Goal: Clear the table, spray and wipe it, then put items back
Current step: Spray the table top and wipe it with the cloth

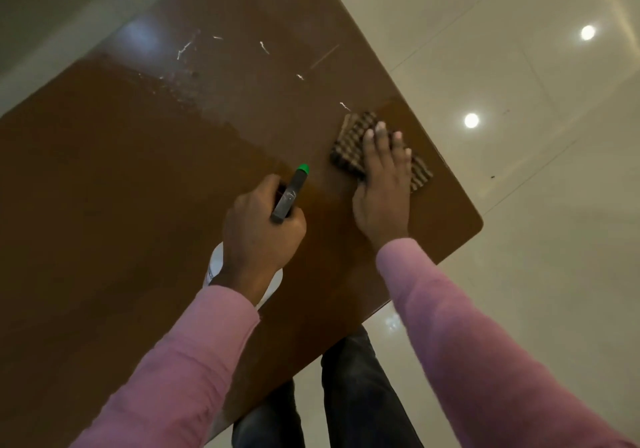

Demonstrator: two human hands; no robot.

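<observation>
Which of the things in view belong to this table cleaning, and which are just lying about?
Belong to the job:
spray bottle, gripped by the left hand
checked cloth, pressed under the flat right hand
table, with spray droplets on it

Just there:
tiled floor
light reflections on the floor

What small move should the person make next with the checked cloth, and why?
Probably slide the brown checked cloth forward and leftward across the glossy brown table into the white spray streaks. The right hand presses flat on it, the streaks lie unwiped beyond, and the left hand grips the green-nozzled spray bottle.
</observation>
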